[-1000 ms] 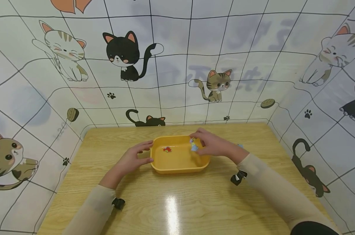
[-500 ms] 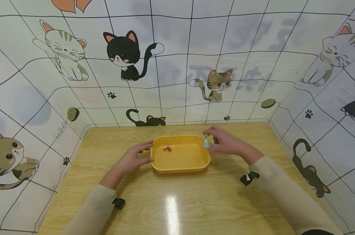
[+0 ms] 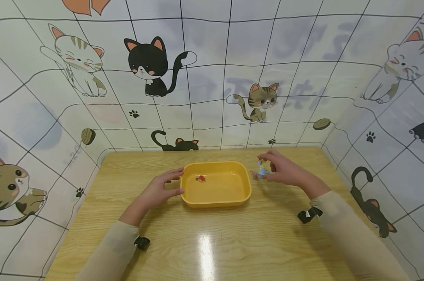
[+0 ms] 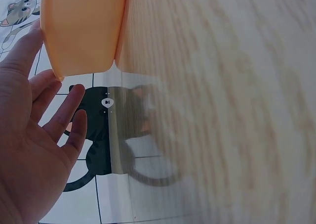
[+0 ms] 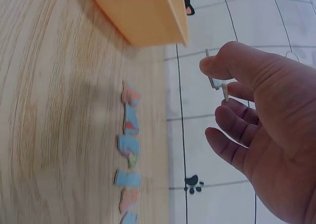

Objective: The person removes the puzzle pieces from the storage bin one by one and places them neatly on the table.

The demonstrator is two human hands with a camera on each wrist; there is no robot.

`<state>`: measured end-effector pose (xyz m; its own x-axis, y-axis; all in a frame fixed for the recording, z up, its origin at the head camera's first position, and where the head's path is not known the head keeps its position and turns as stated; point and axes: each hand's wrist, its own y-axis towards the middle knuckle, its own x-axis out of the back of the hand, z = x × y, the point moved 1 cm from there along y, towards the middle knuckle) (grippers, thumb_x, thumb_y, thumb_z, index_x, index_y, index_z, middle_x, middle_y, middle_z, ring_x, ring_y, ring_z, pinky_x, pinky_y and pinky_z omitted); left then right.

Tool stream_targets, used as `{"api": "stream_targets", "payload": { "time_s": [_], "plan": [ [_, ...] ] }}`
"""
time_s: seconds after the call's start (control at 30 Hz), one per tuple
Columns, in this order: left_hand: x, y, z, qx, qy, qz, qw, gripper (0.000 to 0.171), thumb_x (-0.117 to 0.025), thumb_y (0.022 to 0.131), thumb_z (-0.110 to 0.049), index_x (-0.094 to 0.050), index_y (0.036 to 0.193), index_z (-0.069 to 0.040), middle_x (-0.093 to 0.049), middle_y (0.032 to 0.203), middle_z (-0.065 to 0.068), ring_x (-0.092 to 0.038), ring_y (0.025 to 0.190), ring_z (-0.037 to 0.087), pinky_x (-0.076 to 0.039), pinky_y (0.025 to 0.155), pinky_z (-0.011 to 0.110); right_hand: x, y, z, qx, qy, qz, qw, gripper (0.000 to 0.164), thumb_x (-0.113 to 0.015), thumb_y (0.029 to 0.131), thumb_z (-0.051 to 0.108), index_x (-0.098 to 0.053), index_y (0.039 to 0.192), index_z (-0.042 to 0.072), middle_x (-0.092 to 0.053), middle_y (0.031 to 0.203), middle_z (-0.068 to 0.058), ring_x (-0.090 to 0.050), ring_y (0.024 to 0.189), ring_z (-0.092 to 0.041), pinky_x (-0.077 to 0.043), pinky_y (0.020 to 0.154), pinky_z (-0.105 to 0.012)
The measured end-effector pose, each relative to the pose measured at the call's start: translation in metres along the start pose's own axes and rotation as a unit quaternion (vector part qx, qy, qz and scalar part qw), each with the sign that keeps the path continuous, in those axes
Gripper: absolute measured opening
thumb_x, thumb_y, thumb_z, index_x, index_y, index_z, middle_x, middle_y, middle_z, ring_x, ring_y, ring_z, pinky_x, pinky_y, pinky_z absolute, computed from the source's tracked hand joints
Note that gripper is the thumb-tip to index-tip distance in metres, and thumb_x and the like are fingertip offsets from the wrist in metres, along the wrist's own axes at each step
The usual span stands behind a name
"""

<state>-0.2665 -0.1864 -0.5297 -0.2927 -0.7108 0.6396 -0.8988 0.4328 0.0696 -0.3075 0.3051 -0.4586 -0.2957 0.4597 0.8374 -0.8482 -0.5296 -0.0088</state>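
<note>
A shallow yellow tray point(image 3: 215, 203) stands on the wooden table. Inside it, towards the left, lies a small red piece point(image 3: 200, 178). At the tray's left end my left hand point(image 3: 158, 189) rests with fingers relaxed, its fingertips at the rim. To the right of the tray, my right hand point(image 3: 285, 168) pinches a flat puzzle piece point(image 3: 262, 172) printed in blue, yellow and purple. In the right wrist view this held piece point(image 5: 216, 83) shows nearly edge-on between thumb and fingers, above the table.
Several flat blue and peach puzzle pieces point(image 5: 129, 145) lie in a row on the table point(image 5: 64, 150), partly hidden by my right hand in the head view. A cat-patterned sheet point(image 3: 212, 78) encloses the table's back and sides.
My right hand has carried the puzzle piece from above the tray's right part out over the table to the right. The left hand and tray have stayed in place.
</note>
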Motion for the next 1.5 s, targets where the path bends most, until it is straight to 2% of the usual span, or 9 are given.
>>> {"api": "stream_targets", "payload": {
  "time_s": [0.2,0.47,0.67,0.9,1.17,1.5],
  "plan": [
    [-0.001,-0.001,0.000,-0.002,-0.005,0.001,1.0000,0.073,-0.089,0.097,-0.034,-0.059,0.161,-0.012,-0.046,0.173,-0.005,-0.058,0.146,0.032,-0.046,0.122,0.061,0.005,-0.013,-0.013,-0.017,-0.007,0.000,1.000,0.069,-0.084,0.097,0.009,-0.053,0.158,-0.001,-0.051,0.140,-0.021,-0.050,0.084,-0.020,-0.047,0.069,-0.033],
    [0.000,-0.002,-0.001,0.002,-0.008,0.001,1.0000,0.073,-0.088,0.098,-0.034,-0.059,0.161,-0.014,-0.046,0.173,-0.004,-0.058,0.146,0.032,-0.046,0.122,0.061,0.011,-0.026,-0.030,-0.032,-0.010,-0.008,0.999,0.067,-0.085,0.097,0.010,-0.055,0.156,-0.001,-0.052,0.139,-0.022,-0.050,0.084,-0.020,-0.048,0.069,-0.032],
    [-0.001,-0.001,0.001,0.010,-0.009,0.005,0.9999,0.071,-0.089,0.098,-0.032,-0.060,0.161,-0.016,-0.045,0.173,-0.010,-0.057,0.147,0.029,-0.046,0.123,0.058,0.014,-0.035,-0.043,-0.049,-0.019,-0.013,0.999,0.068,-0.085,0.098,0.010,-0.053,0.157,-0.002,-0.051,0.139,-0.022,-0.049,0.083,-0.020,-0.046,0.068,-0.033],
    [-0.001,-0.001,-0.001,0.012,-0.004,0.004,0.9999,0.072,-0.088,0.098,-0.033,-0.060,0.161,-0.015,-0.045,0.173,-0.010,-0.057,0.147,0.029,-0.046,0.123,0.058,0.017,-0.044,-0.052,-0.058,-0.031,-0.025,0.998,0.070,-0.087,0.099,0.019,-0.054,0.156,-0.004,-0.053,0.138,-0.023,-0.050,0.085,-0.019,-0.046,0.068,-0.033],
    [0.000,0.000,-0.001,-0.001,-0.002,0.004,1.0000,0.072,-0.089,0.098,-0.032,-0.059,0.161,-0.013,-0.045,0.174,-0.005,-0.057,0.147,0.032,-0.047,0.122,0.061,0.022,-0.053,-0.064,-0.068,-0.023,-0.022,0.997,0.070,-0.084,0.096,0.006,-0.051,0.157,-0.006,-0.051,0.137,-0.025,-0.052,0.086,-0.021,-0.048,0.067,-0.032],
    [0.000,-0.001,-0.001,0.004,0.006,0.000,1.0000,0.072,-0.088,0.098,-0.033,-0.059,0.161,-0.014,-0.045,0.174,-0.005,-0.057,0.147,0.031,-0.047,0.122,0.061,0.024,-0.063,-0.077,-0.081,-0.025,-0.021,0.996,0.070,-0.084,0.096,0.005,-0.050,0.156,-0.010,-0.050,0.136,-0.030,-0.054,0.085,-0.021,-0.049,0.066,-0.032]
  ]
}}
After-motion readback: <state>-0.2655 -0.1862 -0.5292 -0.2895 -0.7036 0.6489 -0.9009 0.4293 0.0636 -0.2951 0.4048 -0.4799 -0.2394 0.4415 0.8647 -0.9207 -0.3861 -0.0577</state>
